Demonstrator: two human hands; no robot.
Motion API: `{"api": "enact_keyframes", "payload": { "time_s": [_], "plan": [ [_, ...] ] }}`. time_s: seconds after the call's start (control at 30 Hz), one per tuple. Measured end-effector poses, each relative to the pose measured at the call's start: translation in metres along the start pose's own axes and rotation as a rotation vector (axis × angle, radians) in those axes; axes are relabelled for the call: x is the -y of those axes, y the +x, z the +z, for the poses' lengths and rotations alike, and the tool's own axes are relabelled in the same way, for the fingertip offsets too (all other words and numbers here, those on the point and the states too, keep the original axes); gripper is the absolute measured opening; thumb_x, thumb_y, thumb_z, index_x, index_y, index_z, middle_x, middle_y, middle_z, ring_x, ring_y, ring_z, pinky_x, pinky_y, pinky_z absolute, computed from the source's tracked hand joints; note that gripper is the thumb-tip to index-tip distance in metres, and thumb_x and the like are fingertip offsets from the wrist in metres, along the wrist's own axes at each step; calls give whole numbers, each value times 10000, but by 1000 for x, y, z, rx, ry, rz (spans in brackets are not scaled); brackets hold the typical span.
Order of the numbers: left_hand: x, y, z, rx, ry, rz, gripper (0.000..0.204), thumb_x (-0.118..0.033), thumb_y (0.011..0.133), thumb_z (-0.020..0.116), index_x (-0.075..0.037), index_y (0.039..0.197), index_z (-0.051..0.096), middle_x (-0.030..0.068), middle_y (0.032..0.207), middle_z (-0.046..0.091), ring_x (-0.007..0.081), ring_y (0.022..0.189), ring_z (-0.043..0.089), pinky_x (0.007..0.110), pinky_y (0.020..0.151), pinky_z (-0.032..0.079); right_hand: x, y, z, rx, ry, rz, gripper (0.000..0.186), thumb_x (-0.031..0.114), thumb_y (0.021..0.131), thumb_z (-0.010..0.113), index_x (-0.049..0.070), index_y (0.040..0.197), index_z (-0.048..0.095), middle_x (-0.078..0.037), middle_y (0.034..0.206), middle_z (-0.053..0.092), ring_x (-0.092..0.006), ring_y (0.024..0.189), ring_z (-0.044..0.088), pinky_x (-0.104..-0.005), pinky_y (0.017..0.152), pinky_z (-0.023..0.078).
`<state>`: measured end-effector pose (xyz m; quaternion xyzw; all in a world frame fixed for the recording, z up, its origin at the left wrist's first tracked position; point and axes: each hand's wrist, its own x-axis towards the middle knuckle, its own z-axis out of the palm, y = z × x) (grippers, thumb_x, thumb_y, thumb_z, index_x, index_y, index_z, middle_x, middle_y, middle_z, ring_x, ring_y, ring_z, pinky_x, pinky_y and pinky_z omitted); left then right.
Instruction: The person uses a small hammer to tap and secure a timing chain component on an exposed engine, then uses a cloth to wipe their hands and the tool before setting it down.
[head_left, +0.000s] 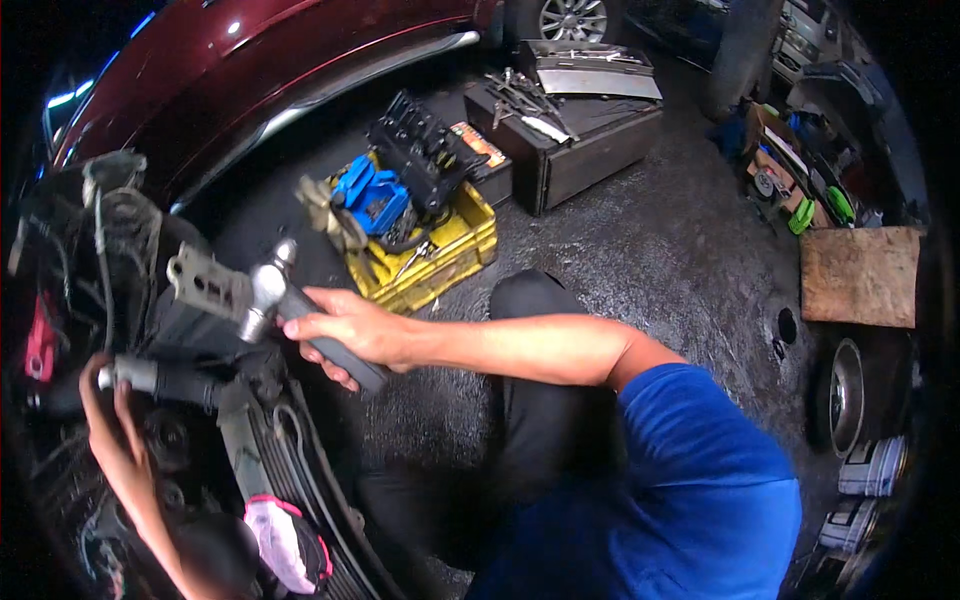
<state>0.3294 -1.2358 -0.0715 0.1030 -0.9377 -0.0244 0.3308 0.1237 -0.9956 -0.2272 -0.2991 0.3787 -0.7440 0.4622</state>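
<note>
My right hand (345,328) is closed round the dark handle of a ball-peen hammer (268,288). Its silver head is up, at the edge of a pale metal bracket (207,284) with holes; whether they touch I cannot tell. At the far left, the fingers of my left hand (112,415) curl round a silver pipe end (135,373), which meets a dark hose (188,385). Below these lies the radiator-like front part (258,450) of an opened vehicle, with a pink-edged white cloth item (280,545) on it.
A yellow crate (440,265) holds a blue tray (372,195) and black engine parts (420,150). Behind it, tools lie on a dark box (600,150), near a dark red car (260,70). At right are a cardboard sheet (860,275), a wheel (846,398) and tins (870,467).
</note>
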Motion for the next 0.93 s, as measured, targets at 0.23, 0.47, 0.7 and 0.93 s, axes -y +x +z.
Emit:
{"api": "enact_keyframes", "payload": {
  "time_s": [0.23,0.47,0.7,0.93],
  "plan": [
    [-61,78,133,405,-233,-116,207,-147,1020,664,52,1079,674,83,969,691,135,921,610,274,870,484,-28,-58,-96,-427,373,398,326,326,965,663,94,1136,510,-40,845,547,-166,661,569,-378,549,514],
    [-268,195,382,1003,-678,-118,263,-144,982,682,36,1173,693,96,1003,746,144,808,676,313,717,550,25,-94,-192,-745,549,434,362,325,958,686,122,1216,534,-29,825,547,-162,645,557,-349,548,503],
    [-526,170,466,1087,-669,75,205,-167,957,694,-86,1144,702,192,1017,753,361,947,737,434,831,560,8,-165,-320,-984,323,273,234,299,1026,596,106,1155,627,-66,915,651,-178,720,614,-367,689,549],
    [-563,172,398,1213,-440,152,243,-200,934,737,-108,1155,692,206,1167,723,430,1051,699,517,944,542,15,-323,-328,-1011,959,-63,405,325,1020,570,83,1338,629,-130,1251,715,-220,1053,712,-458,925,552]
  ]
}}
